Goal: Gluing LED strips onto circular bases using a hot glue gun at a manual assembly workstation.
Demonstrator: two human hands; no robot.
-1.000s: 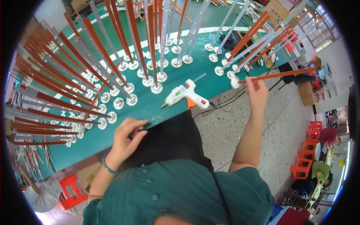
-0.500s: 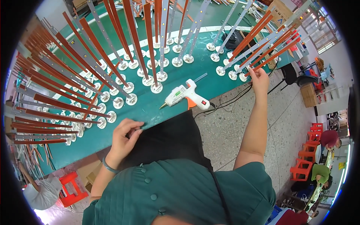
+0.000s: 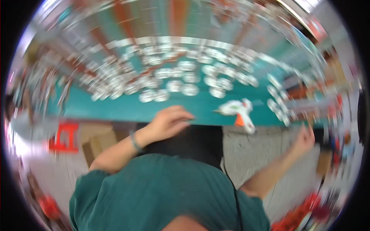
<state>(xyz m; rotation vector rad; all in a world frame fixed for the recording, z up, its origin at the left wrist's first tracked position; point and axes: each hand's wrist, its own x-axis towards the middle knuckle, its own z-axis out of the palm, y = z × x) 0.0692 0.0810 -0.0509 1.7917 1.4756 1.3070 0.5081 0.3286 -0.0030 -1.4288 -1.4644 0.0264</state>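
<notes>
Motion blur throughout. Twelve o'clock: orange-brown strips (image 3: 179,17) smeared, tops cut by upper edge. Ten to two: white discs (image 3: 189,90) streaked, uncountable. Three o'clock: right grip (image 3: 304,140) blurred, contents can't be told. Near centre: left grip (image 3: 167,122), palm hidden. Six o'clock: green shirt (image 3: 162,184) cut off. Four o'clock: red shapes (image 3: 298,213) unreadable.

On the table (image 3: 133,110) before you, a glue gun (image 3: 232,108) lies between your left hand (image 3: 169,122) and right hand (image 3: 303,140). Bases (image 3: 189,90) stand behind it and to its left, others to its right. A stool (image 3: 72,138) stands left of a box (image 3: 102,143).
</notes>
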